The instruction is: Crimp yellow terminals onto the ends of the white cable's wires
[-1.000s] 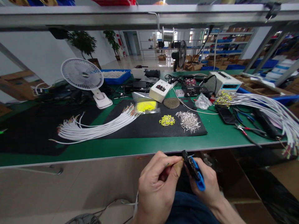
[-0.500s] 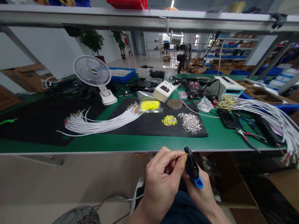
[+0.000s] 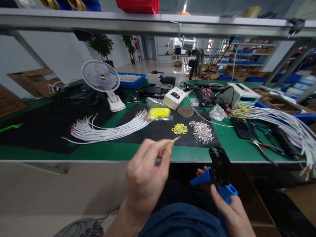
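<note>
The left hand (image 3: 148,168) pinches a yellow-collared terminal (image 3: 176,138) (too small to make out finely) that appears near the yellow-ended pile (image 3: 179,128) on the black mat (image 3: 158,134); the curled fingers hide their inner side. The right hand (image 3: 230,205) grips a crimping tool (image 3: 219,166), its blue handles spread, one partly covered; the forearm is cut off below.
</note>
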Available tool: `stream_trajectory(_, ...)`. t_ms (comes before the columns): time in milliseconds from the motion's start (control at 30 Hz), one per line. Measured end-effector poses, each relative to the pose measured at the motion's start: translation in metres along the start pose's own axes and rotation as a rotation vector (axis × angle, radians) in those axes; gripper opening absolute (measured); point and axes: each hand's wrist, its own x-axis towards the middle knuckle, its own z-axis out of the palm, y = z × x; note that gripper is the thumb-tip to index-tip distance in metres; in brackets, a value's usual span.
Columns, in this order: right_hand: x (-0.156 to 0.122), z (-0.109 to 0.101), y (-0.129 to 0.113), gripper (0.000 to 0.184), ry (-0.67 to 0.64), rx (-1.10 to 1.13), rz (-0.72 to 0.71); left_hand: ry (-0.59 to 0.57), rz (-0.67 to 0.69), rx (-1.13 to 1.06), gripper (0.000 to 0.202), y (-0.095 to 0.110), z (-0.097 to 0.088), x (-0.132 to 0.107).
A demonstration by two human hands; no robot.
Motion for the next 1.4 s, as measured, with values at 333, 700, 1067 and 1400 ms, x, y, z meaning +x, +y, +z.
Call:
stream_trajectory(333,0.024,-0.024,0.028,0.031,0.147,0.411,0.036,-0.287,0.832,0.301,0.07,-0.027,-0.007,0.166)
stream_trajectory(700,0.03,-0.048,0.044,0.035,0.139,0.433,0.077,-0.57,0.459,0.012,0.02,-0.055,0.142,0.006)
stream_trajectory(1067,0.018,-0.047,0.031,0.036,0.098,0.408,0.044,-0.478,0.031,-0.007,0.021,-0.114,0.138,0.01)
stream_trajectory(1400,0.018,-0.041,0.032,0.039,0.067,0.4,0.025,-0.434,-0.227,-0.139,0.016,-0.121,0.146,0.007)
